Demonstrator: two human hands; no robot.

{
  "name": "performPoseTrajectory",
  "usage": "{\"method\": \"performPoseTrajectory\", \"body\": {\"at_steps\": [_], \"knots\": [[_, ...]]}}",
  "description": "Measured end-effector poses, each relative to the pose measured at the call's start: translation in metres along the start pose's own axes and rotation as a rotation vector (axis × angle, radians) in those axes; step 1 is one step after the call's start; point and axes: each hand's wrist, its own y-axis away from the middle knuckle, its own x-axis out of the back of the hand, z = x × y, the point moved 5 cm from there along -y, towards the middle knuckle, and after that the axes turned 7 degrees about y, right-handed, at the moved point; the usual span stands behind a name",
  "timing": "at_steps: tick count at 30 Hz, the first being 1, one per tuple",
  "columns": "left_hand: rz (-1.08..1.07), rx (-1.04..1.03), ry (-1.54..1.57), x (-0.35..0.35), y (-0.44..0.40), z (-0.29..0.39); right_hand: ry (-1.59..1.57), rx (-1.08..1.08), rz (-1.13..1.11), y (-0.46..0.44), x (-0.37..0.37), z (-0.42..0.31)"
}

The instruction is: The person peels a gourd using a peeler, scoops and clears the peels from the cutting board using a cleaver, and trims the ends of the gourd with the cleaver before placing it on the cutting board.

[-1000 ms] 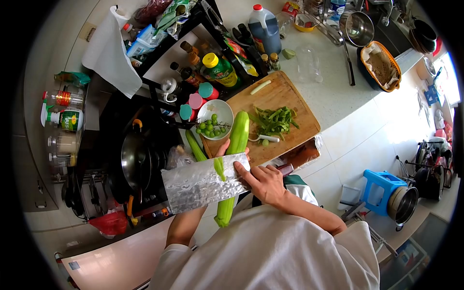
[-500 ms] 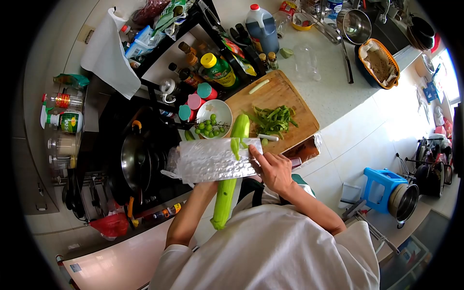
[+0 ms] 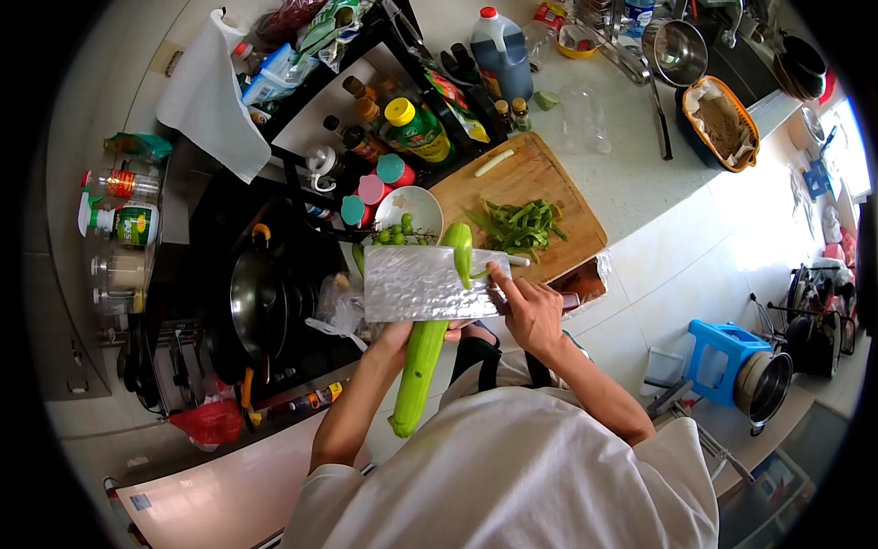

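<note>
Over the last second the cleaver has travelled away from the body along the long green gourd, and its broad blade now lies across the gourd's far portion, near the cutting board. A pale-green piece that lay lower and flatter on the metal now stands longer, draped over the blade's far edge; whether it is fully detached cannot be told. That change suggests the stroke in hand is paring along the gourd's length, with the cut well toward its far end. The right hand is curled around the handle, its index finger stretched out onto the blade. The left hand appears to cup the gourd from beneath — its fingertips show on the other side, though the blade hides most of the grip. The gourd hangs in the air before the torso, tilted, its blunt near end pointing back at the shirt. The blade is rectangular and silvery, its face dimpled like hammered tin; the gourd's skin looks faintly ridged, with a small dark spot. Beyond, thin limp peelings lie tangled on the smooth tan wood, beside a glossy white bowl of round green fruits.
</note>
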Motion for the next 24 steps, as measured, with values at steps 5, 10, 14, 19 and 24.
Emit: {"method": "performPoseTrajectory", "body": {"at_steps": [5,10,14,19,24], "knots": [[-0.059,0.082,0.086,-0.018,0.009,0.001,0.036,-0.151,-0.032,0.004,-0.011,0.032],[0.051,0.02,0.016,0.002,0.002,0.006,0.061,-0.233,0.011,0.002,-0.01,0.048],[0.12,0.026,-0.059,0.027,-0.008,0.006,0.073,-0.087,-0.005,0.004,0.004,0.015],[-0.083,0.304,0.386,0.054,-0.044,-0.006,-0.018,0.145,-0.009,0.008,0.014,-0.039],[-0.102,0.255,0.344,0.023,-0.051,-0.006,-0.033,0.206,-0.029,0.009,0.01,-0.046]]}}
